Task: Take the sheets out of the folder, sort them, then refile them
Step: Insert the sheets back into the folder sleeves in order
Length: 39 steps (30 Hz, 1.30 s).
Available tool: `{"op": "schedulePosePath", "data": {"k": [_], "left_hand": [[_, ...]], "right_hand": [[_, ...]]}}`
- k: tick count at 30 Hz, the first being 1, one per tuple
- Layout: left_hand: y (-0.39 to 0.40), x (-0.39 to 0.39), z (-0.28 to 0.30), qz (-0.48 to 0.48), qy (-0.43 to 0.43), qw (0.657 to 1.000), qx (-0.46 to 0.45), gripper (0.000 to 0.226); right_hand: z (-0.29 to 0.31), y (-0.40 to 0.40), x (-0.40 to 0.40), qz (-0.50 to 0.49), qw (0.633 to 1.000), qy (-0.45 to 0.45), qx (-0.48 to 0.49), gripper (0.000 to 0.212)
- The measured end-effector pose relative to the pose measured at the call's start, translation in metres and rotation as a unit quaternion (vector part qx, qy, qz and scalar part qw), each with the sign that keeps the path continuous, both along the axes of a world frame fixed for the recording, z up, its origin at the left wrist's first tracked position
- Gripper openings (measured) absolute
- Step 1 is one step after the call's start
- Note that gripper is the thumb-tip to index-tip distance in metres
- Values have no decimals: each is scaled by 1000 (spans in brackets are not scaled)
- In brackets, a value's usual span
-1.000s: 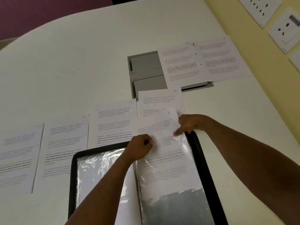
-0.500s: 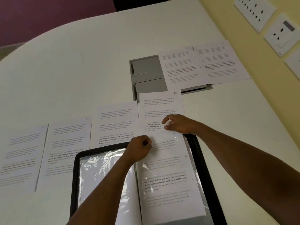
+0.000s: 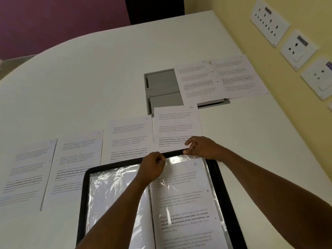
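A black display folder [image 3: 224,194] lies open at the near edge of the white table, with clear plastic sleeves on both sides. A printed sheet [image 3: 186,205] marked 4 sits inside the right sleeve. My left hand [image 3: 152,168] pinches the sleeve's top edge near the spine. My right hand [image 3: 201,147] pinches the sleeve's top right part at the folder's upper rim. Loose printed sheets lie in a row beyond the folder: one [image 3: 177,124] marked 10, one [image 3: 129,139] marked 9, and others [image 3: 77,159] to the left.
Two more sheets [image 3: 221,78] lie at the back right, partly over a grey recessed cable box [image 3: 161,88] in the table [image 3: 107,78]. A yellow wall with socket plates [image 3: 269,20] runs along the right. The table's curved edge is at the far left.
The sheet marked 4 has slid fully down into the right sleeve. My right hand moved from the sheet's top to the sleeve's upper edge. The camera has tilted down and nearer.
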<state>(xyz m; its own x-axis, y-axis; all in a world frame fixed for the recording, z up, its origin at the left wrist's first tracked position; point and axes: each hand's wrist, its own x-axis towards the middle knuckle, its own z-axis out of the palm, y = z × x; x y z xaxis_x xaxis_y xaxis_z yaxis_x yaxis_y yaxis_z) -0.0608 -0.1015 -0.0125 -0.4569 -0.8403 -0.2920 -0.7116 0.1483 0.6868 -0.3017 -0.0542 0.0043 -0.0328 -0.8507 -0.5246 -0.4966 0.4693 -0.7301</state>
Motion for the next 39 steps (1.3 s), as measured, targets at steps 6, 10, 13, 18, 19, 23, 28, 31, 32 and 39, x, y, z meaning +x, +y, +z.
{"op": "schedulePosePath", "data": {"k": [6, 10, 13, 18, 19, 23, 28, 31, 32, 39], "left_hand": [[21, 9, 2, 55, 52, 997, -6, 7], [42, 17, 8, 84, 38, 994, -51, 46], [64, 18, 16, 83, 21, 995, -45, 55], [92, 21, 55, 102, 109, 975, 167, 46], [93, 26, 62, 109, 132, 967, 187, 54], [87, 60, 78, 87, 144, 965, 204, 68], [80, 119, 89, 192, 118, 951, 213, 39], [73, 154, 84, 271, 46, 945, 176, 28], [71, 165, 79, 302, 17, 940, 156, 22], [68, 202, 37, 380, -110, 918, 38, 34]], "right_hand": [[-9, 57, 10, -136, 989, -52, -26, 64], [-3, 86, 22, -44, 989, -74, 120, 33], [16, 98, 39, -32, 978, -132, 157, 20], [36, 86, 83, -190, 881, -421, 103, 36], [40, 82, 93, -197, 871, -438, 99, 38], [51, 66, 134, -156, 871, -456, 97, 33], [43, 55, 186, -47, 896, -431, 96, 49], [34, 60, 206, 3, 954, -301, 18, 39], [26, 62, 209, 11, 978, -204, -34, 34], [-19, 93, 200, 283, 939, 148, -126, 54]]}}
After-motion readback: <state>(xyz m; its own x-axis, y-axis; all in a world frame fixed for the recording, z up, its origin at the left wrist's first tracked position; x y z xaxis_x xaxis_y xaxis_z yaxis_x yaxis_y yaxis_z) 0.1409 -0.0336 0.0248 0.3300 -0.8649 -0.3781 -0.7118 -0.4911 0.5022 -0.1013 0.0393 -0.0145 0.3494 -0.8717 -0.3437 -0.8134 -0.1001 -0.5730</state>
